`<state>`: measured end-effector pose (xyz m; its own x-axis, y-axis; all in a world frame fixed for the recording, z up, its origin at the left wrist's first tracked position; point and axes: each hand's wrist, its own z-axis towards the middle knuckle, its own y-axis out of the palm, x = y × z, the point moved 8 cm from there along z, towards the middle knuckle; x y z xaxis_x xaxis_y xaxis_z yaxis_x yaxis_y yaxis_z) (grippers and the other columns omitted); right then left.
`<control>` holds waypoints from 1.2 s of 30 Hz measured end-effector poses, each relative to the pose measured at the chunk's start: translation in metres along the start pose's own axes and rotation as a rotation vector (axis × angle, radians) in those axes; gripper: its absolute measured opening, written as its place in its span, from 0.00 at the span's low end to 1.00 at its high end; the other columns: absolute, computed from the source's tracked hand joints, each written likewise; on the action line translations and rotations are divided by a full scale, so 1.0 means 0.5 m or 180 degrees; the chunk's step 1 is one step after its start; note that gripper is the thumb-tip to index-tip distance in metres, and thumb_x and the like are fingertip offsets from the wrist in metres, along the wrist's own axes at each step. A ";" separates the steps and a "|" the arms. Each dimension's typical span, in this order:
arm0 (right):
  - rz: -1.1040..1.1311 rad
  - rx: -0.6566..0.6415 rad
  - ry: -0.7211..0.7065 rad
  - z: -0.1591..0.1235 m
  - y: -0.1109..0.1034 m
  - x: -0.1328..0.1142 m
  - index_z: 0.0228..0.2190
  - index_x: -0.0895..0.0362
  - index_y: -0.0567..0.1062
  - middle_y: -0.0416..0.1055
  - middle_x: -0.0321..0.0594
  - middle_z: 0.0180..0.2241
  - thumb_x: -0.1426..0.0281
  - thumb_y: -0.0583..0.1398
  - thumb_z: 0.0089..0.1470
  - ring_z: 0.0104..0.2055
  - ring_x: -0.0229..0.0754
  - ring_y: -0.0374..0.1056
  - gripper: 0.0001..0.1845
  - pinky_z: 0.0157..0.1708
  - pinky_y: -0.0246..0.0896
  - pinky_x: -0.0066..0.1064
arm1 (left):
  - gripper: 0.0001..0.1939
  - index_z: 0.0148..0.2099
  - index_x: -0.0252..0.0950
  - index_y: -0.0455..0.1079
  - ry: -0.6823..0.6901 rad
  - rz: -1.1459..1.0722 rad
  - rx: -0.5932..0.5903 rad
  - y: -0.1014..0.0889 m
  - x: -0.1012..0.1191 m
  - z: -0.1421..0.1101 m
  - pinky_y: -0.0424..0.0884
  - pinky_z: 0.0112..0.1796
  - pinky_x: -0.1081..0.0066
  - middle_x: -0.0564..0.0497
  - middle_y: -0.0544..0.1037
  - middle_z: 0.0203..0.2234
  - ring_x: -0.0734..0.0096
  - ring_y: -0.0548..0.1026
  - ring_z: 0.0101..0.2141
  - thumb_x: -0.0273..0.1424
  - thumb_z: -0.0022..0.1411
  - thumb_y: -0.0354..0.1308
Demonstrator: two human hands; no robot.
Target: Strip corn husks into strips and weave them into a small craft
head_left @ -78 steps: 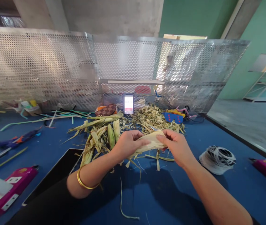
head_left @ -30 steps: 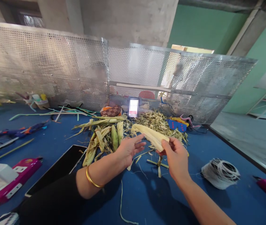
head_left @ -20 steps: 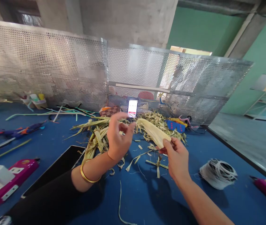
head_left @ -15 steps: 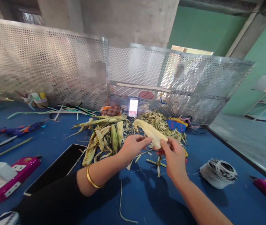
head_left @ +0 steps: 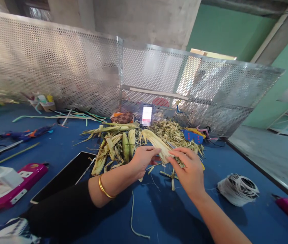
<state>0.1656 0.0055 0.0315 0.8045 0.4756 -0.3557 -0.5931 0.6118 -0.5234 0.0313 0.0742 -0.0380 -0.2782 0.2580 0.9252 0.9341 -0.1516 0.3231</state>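
A pale corn husk (head_left: 156, 142) is stretched between my two hands above the blue table. My left hand (head_left: 145, 158) pinches its left edge between thumb and fingers. At the lower right end, my right hand (head_left: 188, 166) grips the husk with thumb and fingertips. Behind and to the left lies a pile of dried and greenish corn husks (head_left: 116, 145). A heap of shredded husk strips (head_left: 170, 130) sits just behind the held piece. Below my hands is a small tied husk piece (head_left: 172, 179), partly hidden by my right hand.
A spool of white string (head_left: 238, 189) stands at right. To the left are a black-screened tablet (head_left: 64, 176), a magenta power strip (head_left: 24, 183) and a glue gun (head_left: 29, 134). A lit phone (head_left: 147, 115) stands before the perforated metal screen (head_left: 83, 71).
My right hand has shifted its hold at the husk's lower end, its fingers now straighter. The husk looks more spread out. The whole view has swung slightly left.
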 end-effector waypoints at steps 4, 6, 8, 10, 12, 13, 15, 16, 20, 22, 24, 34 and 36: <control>-0.0379 -0.0099 0.0139 0.000 0.006 0.010 0.33 0.53 0.78 0.73 0.43 0.33 0.62 0.60 0.52 0.38 0.48 0.67 0.10 0.41 0.57 0.41 | 0.06 0.27 0.31 0.74 0.0028 0.0064 -0.0010 0.001 0.000 -0.003 0.61 0.21 0.78 0.49 0.76 0.24 0.77 0.72 0.23 0.30 0.50 0.64; -0.0114 -0.0242 0.0439 -0.001 0.017 0.029 0.30 0.54 0.78 0.73 0.43 0.31 0.61 0.59 0.51 0.36 0.48 0.67 0.11 0.38 0.58 0.38 | 0.05 0.28 0.32 0.74 0.0022 0.0119 -0.0024 0.002 -0.001 -0.003 0.61 0.21 0.78 0.49 0.77 0.25 0.77 0.72 0.23 0.29 0.51 0.62; 0.0316 -0.0400 0.0836 -0.006 0.032 0.052 0.27 0.55 0.76 0.72 0.41 0.29 0.61 0.60 0.50 0.33 0.46 0.66 0.11 0.34 0.58 0.35 | 0.05 0.27 0.32 0.75 -0.0008 0.0171 -0.0034 0.003 -0.003 -0.002 0.60 0.21 0.78 0.50 0.76 0.24 0.78 0.71 0.23 0.29 0.51 0.62; 0.0677 -0.0543 0.1262 -0.014 0.048 0.075 0.24 0.55 0.75 0.71 0.39 0.25 0.61 0.61 0.48 0.29 0.43 0.65 0.11 0.30 0.57 0.33 | 0.05 0.27 0.32 0.74 -0.0058 0.0205 -0.0057 0.005 -0.007 -0.001 0.60 0.21 0.78 0.51 0.75 0.22 0.78 0.70 0.22 0.29 0.51 0.62; 0.0938 -0.0638 0.1603 -0.024 0.060 0.091 0.22 0.55 0.73 0.70 0.36 0.22 0.61 0.61 0.46 0.25 0.41 0.62 0.11 0.27 0.55 0.31 | 0.06 0.27 0.32 0.75 -0.0089 0.0242 -0.0101 0.008 -0.011 0.000 0.60 0.21 0.78 0.51 0.75 0.22 0.79 0.70 0.22 0.29 0.52 0.62; 0.1047 -0.0666 0.1719 -0.028 0.064 0.096 0.21 0.56 0.73 0.69 0.35 0.20 0.60 0.62 0.46 0.24 0.40 0.61 0.12 0.26 0.53 0.30 | 0.06 0.27 0.32 0.75 -0.0099 0.0264 -0.0124 0.009 -0.013 0.000 0.60 0.22 0.78 0.51 0.75 0.22 0.79 0.70 0.23 0.30 0.53 0.61; 0.1253 -0.0674 0.1834 -0.031 0.066 0.098 0.21 0.56 0.72 0.67 0.34 0.20 0.60 0.62 0.45 0.23 0.39 0.59 0.12 0.24 0.51 0.29 | 0.06 0.28 0.32 0.75 -0.0100 0.0301 -0.0155 0.010 -0.016 0.001 0.60 0.22 0.78 0.51 0.75 0.22 0.78 0.70 0.23 0.30 0.53 0.61; 0.1353 -0.0654 0.1866 -0.031 0.065 0.098 0.22 0.56 0.72 0.66 0.33 0.20 0.60 0.61 0.45 0.23 0.38 0.58 0.12 0.24 0.51 0.28 | 0.07 0.28 0.32 0.75 -0.0096 0.0312 -0.0169 0.010 -0.016 0.002 0.60 0.22 0.78 0.50 0.75 0.22 0.78 0.70 0.23 0.31 0.54 0.60; 0.1828 -0.0484 0.2042 -0.028 0.057 0.091 0.21 0.56 0.70 0.64 0.31 0.19 0.59 0.62 0.44 0.23 0.36 0.58 0.13 0.23 0.52 0.27 | 0.07 0.30 0.32 0.75 -0.0067 0.0327 -0.0200 0.008 -0.018 0.006 0.60 0.21 0.78 0.49 0.76 0.24 0.78 0.70 0.23 0.32 0.53 0.60; 0.2091 -0.0391 0.2234 -0.028 0.056 0.090 0.20 0.56 0.70 0.65 0.31 0.18 0.59 0.62 0.42 0.22 0.36 0.60 0.14 0.22 0.53 0.27 | 0.07 0.29 0.32 0.75 -0.0032 0.0370 -0.0143 0.005 -0.018 0.007 0.59 0.21 0.78 0.50 0.76 0.24 0.78 0.70 0.23 0.32 0.51 0.61; 0.2387 -0.0356 0.2507 -0.033 0.061 0.092 0.22 0.56 0.70 0.66 0.30 0.17 0.58 0.64 0.40 0.20 0.37 0.62 0.14 0.21 0.54 0.27 | 0.07 0.27 0.33 0.74 0.0033 0.0453 -0.0092 0.002 -0.016 0.008 0.59 0.21 0.78 0.51 0.75 0.22 0.78 0.69 0.22 0.32 0.50 0.62; 0.3457 -0.0718 0.3019 -0.054 0.102 0.072 0.31 0.58 0.79 0.73 0.35 0.21 0.65 0.67 0.36 0.22 0.34 0.67 0.16 0.22 0.56 0.24 | 0.06 0.34 0.32 0.70 -0.0071 0.0293 -0.0295 0.021 -0.014 -0.008 0.68 0.27 0.73 0.48 0.76 0.26 0.72 0.74 0.25 0.28 0.51 0.59; 0.3462 -0.0859 0.2960 -0.055 0.106 0.063 0.31 0.58 0.79 0.73 0.36 0.22 0.66 0.66 0.37 0.20 0.33 0.65 0.15 0.20 0.54 0.23 | 0.09 0.34 0.32 0.69 -0.0090 0.0196 -0.0279 0.018 -0.018 -0.005 0.67 0.27 0.74 0.49 0.77 0.26 0.72 0.74 0.25 0.28 0.48 0.62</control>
<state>0.1603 0.0356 -0.0288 -0.2378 -0.0198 -0.9711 -0.9707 0.0389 0.2370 0.0417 0.0680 -0.0426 -0.2131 0.2723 0.9383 0.9258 -0.2505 0.2830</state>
